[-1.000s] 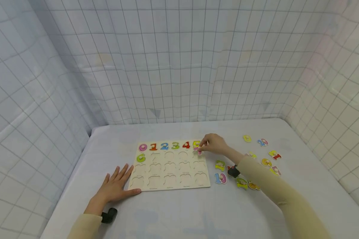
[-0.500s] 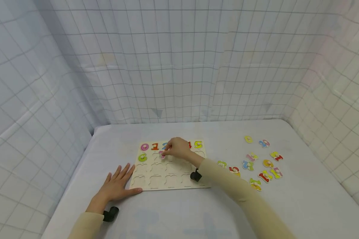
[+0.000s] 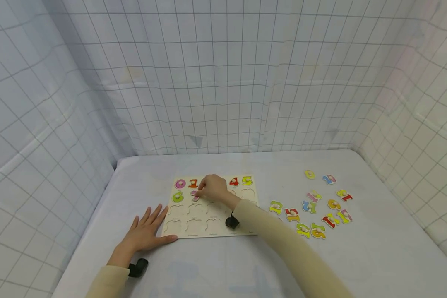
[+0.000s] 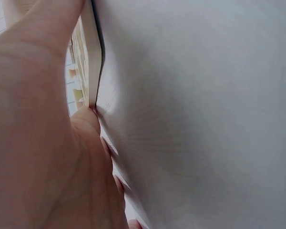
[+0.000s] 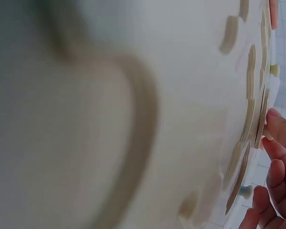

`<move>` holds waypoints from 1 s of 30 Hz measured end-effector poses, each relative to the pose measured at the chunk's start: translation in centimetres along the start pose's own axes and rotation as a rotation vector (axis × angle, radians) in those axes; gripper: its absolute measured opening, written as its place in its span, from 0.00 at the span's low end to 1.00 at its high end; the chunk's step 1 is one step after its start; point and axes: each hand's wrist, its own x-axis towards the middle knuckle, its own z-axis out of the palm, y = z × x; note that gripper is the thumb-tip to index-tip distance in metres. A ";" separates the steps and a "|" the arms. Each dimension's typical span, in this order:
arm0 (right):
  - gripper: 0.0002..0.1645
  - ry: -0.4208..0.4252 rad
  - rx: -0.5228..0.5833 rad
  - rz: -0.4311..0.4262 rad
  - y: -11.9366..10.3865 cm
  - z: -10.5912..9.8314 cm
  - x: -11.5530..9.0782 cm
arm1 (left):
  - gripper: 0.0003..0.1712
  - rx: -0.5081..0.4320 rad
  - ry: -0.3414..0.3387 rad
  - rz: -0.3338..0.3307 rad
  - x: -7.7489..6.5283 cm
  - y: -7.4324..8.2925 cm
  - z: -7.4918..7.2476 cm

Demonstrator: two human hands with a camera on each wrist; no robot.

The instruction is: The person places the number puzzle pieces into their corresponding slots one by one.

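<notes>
A wooden number puzzle board lies on the table, with number pieces 0, 1, 4, 5 and a green 6 in its recesses. My right hand pinches a pink number 7 piece by its knob, at the second-row recess right of the 6. In the right wrist view the thumb and fingertips meet at that knob, low over the board. My left hand rests flat at the board's left edge, fingers spread, its thumb along the near corner. The right hand hides the 2 and 3 spots.
Right of the board several loose number pieces lie scattered, among them a red and orange 15, a blue and pink 20 and a yellow piece. White gridded cloth encloses the table at the back and sides.
My right hand has carried the pink 7 leftward from beside the 5 to the recess right of the 6. My left hand has stayed at the board's edge.
</notes>
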 end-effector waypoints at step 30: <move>0.14 -0.017 -0.025 0.005 -0.9 -0.1 -0.4 | 0.62 -0.020 0.002 -0.004 0.2 -0.4 0.3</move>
